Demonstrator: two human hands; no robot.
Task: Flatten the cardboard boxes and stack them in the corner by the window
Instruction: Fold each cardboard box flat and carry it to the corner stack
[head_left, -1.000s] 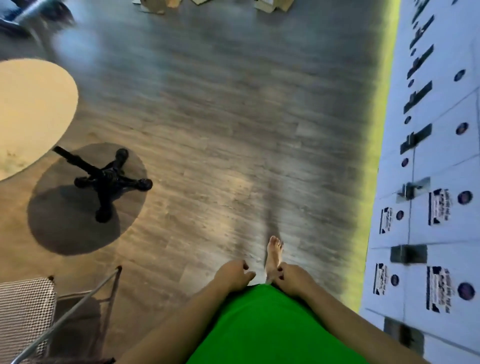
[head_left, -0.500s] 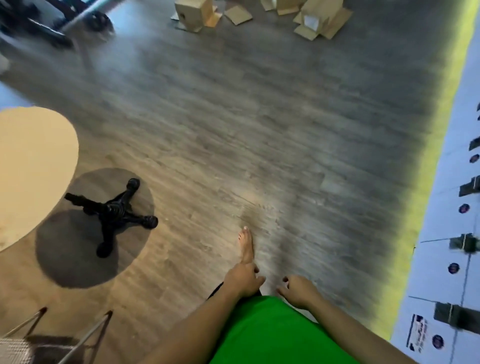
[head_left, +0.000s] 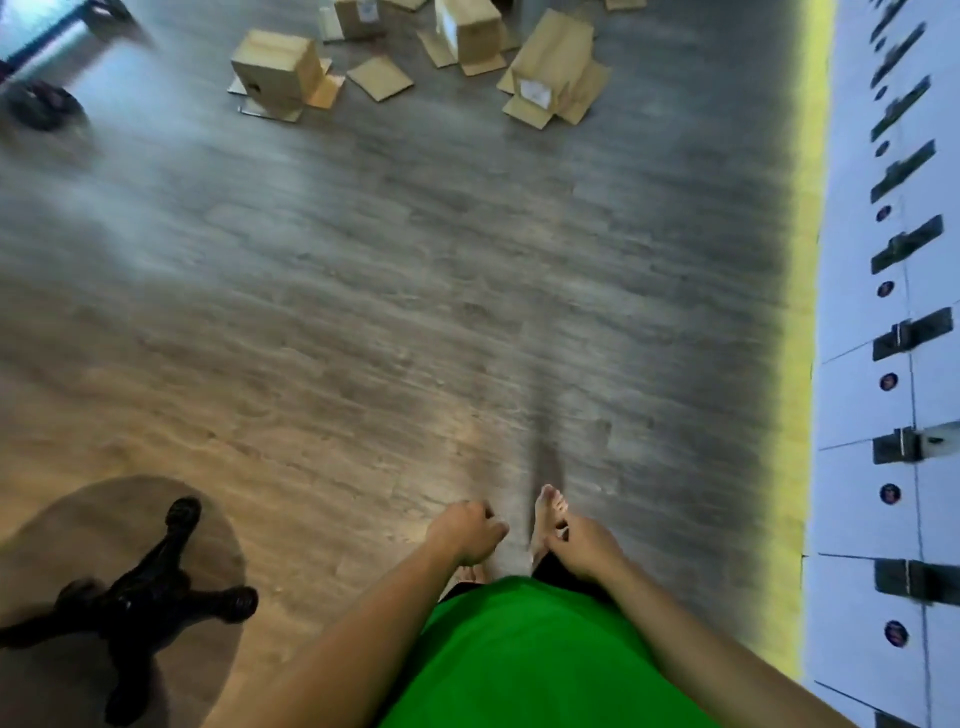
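Note:
Several brown cardboard boxes lie on the wooden floor far ahead, at the top of the head view. One upright box (head_left: 275, 73) with spread flaps is on the left, a loose flat piece (head_left: 379, 78) lies beside it, and a collapsed box (head_left: 556, 67) with a white label is on the right. Another box (head_left: 467, 28) stands behind. My left hand (head_left: 465, 530) and my right hand (head_left: 584, 545) hang low in front of my green shirt, fingers loosely curled, holding nothing, far from the boxes.
A black table base (head_left: 140, 608) with its round shadow stands at the lower left. White lockers (head_left: 893, 415) with dark latches line the right side above a yellow strip (head_left: 800, 364). A wheeled dark object (head_left: 44, 104) is blurred at the upper left. My bare foot (head_left: 548, 514) steps forward.
The view has moved forward over the floor: the boxes are nearer and larger, the table base slid down to the lower left, the round tabletop left the view. Both hands stay empty.

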